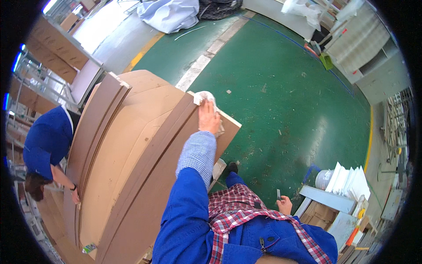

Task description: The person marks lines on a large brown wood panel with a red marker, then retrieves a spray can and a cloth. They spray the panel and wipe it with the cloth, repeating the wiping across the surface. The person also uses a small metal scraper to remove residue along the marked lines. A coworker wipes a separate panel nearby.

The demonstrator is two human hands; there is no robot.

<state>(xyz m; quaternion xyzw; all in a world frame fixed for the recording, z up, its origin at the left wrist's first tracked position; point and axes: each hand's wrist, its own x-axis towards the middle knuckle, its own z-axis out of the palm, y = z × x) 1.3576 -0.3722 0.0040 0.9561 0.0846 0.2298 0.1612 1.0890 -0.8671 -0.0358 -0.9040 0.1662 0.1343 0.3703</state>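
My left hand [208, 119] reaches out to the far corner of a long brown panel [151, 196] and presses a crumpled white cloth [204, 96] against its end. The fingers are closed over the cloth. Down by my right side, my right hand [285, 205] grips a small flat grey blade, perhaps a scraper [278, 194], which points upward. The brown panel has a grooved, stepped long edge and lies on a cardboard-covered surface [127, 127]. Parallel to it on the left lies a second brown panel [90, 119].
A co-worker in blue [48, 141] bends over the left panel, one hand on its edge. A green-and-white container [89, 248] lies between the panels. At right stands a grey-blue cart [327, 196] with white sheets [349, 180] and a bucket [324, 179]. A green dustpan [326, 61] is farther off.
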